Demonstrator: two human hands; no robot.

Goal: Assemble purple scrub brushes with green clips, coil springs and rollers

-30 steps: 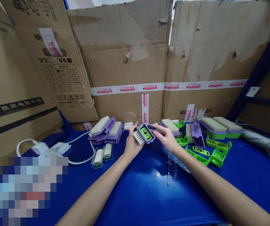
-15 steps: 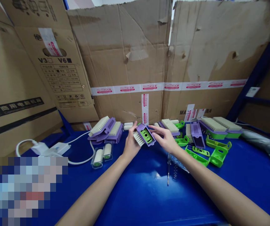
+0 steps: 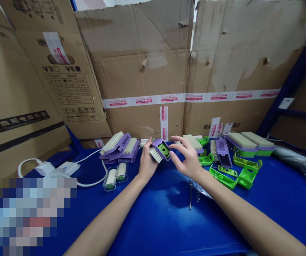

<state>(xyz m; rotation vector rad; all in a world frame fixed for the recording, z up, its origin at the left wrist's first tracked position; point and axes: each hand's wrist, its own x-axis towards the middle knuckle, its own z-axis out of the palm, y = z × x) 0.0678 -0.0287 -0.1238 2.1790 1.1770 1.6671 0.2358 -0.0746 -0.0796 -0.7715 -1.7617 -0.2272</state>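
My left hand (image 3: pixel 146 164) is closed around a purple brush (image 3: pixel 158 144) with pale bristles, held above the blue table. Inside the brush's open hollow back sits a green slotted insert (image 3: pixel 164 150). Just to the right of the brush is my right hand (image 3: pixel 188 158), its fingers spread and curved, with nothing held in it. The fingertips are close to the brush's edge; whether they touch it I cannot tell. Below the right wrist a screwdriver (image 3: pixel 191 195) lies on the table, beside a small spring (image 3: pixel 198 195).
Right of my hands lie green plastic parts (image 3: pixel 248 176), a purple brush casing (image 3: pixel 223 151) and green-based brushes (image 3: pixel 259 140). At left are purple brushes (image 3: pixel 119 146), two clear-cased rollers (image 3: pixel 111 178) and a white power adapter with cable (image 3: pixel 46 168). Cardboard (image 3: pixel 144 78) walls the back.
My right hand has drawn back slightly from the brush and its fingers have spread apart. The brush has tilted a little in my left hand.
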